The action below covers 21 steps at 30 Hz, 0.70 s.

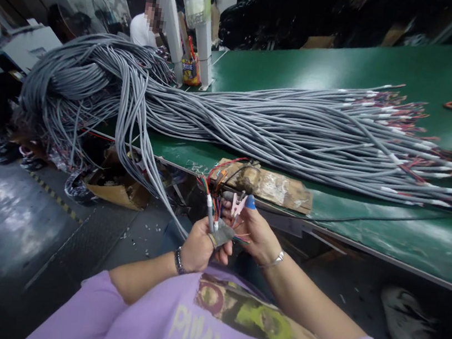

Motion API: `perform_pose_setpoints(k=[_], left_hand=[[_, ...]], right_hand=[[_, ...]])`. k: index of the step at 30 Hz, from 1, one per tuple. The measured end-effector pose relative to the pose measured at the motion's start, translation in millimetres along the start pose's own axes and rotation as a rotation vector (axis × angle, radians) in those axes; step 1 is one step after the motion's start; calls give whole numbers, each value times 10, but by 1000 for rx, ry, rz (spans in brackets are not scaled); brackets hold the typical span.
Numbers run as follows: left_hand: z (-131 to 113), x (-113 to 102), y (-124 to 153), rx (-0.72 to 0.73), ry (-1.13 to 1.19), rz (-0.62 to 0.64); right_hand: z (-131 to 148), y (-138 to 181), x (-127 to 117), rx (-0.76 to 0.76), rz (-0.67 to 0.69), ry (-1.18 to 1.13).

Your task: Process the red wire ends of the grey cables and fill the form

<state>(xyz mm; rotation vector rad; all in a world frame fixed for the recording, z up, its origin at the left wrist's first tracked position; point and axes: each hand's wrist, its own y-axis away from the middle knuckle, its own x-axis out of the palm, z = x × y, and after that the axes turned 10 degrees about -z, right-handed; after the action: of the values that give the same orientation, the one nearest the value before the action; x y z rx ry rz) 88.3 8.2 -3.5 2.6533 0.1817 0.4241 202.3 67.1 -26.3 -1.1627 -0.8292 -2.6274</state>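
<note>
My left hand is closed around grey cables near their ends, with a dark grey covering over its thumb. White sleeves mark where the outer jacket stops, and thin coloured wires fan out above the fist. My right hand is beside it, fingers curled and a blue cover on the thumb tip. Between that thumb and the fingers sits a small pink clip, its lower end close to the wires. More coloured wire ends stick out between both hands.
A thick bundle of grey cables lies along the green table and hangs over its left end. At the front edge is a worn wooden block. A cardboard box stands below. A person is behind the metal post.
</note>
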Motion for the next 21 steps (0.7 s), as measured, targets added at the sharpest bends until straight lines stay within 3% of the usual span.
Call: perform_pose_setpoints(k=[8,21], left_hand=[[-2,12,7,10,11,-13],[-2,3,2,-5,-27,-33]], right_hand=[[-32,-84,-71,-10,-67,-101],[-2,-7,-6,31,45,-100]])
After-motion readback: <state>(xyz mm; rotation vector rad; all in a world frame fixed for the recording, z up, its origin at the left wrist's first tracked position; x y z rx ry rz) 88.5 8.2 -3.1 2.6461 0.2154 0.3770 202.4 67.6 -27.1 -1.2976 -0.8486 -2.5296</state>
